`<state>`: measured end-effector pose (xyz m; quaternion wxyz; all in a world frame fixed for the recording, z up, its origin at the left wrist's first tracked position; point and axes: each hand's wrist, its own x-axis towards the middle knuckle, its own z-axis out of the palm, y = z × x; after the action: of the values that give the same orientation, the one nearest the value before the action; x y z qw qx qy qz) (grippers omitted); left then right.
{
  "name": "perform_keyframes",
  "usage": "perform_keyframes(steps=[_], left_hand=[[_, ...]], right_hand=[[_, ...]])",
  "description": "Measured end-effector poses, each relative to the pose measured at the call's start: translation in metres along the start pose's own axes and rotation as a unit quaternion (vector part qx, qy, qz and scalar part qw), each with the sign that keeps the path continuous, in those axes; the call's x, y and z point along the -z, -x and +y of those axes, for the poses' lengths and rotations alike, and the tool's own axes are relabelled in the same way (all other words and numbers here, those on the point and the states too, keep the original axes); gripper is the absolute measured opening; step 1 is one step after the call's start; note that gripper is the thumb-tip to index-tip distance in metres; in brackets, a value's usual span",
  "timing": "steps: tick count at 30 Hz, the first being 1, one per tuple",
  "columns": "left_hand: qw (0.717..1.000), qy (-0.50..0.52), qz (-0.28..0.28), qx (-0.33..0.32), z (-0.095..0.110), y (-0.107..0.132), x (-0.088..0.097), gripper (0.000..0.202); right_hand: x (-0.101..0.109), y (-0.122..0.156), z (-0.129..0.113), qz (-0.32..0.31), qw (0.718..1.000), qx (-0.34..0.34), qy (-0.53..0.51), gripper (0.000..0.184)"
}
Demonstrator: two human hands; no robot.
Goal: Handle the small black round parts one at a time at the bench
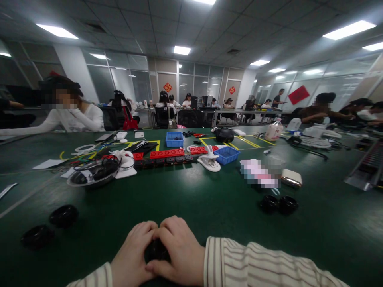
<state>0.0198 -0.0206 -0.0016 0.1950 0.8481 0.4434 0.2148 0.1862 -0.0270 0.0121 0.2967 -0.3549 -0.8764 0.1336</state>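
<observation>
At the bottom middle of the head view, my left hand (133,253) and my right hand (181,249) curve round a black rounded object (157,252) from both sides. Their fingers meet over it, so only a dark patch shows and its kind is hard to make out. Two black ring-shaped pieces (64,216) lie on the green table to the left. Another two black ring-shaped pieces (288,205) sit side by side to the right.
Across the green table (179,191) stand a white clamp-like stand (209,160), a blue bin (226,154), a second blue bin (174,139), a row of red-topped blocks (166,154), and a clear bowl (94,175) with cables. A cream case (291,178) lies right. People sit beyond.
</observation>
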Motion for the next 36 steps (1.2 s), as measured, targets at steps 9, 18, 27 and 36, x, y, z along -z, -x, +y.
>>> perform_keyframes(steps=[9,18,27,36], left_hand=[[0.988,0.021,-0.127,-0.088,-0.005,-0.008,0.012,0.033],[0.993,0.019,-0.065,-0.097,-0.007,-0.002,0.007,0.069],[0.995,0.018,-0.062,-0.071,0.001,-0.004,0.014,0.026],[0.989,0.074,-0.064,-0.109,-0.013,-0.006,0.008,0.042]], right_hand=[[0.005,0.005,0.003,-0.069,0.963,0.256,-0.048,0.006],[0.0,0.006,0.003,0.109,0.992,0.064,-0.007,0.059],[0.001,0.004,0.003,0.036,0.996,0.078,0.036,0.03],[0.015,0.006,-0.008,0.014,0.976,0.216,-0.016,0.027]])
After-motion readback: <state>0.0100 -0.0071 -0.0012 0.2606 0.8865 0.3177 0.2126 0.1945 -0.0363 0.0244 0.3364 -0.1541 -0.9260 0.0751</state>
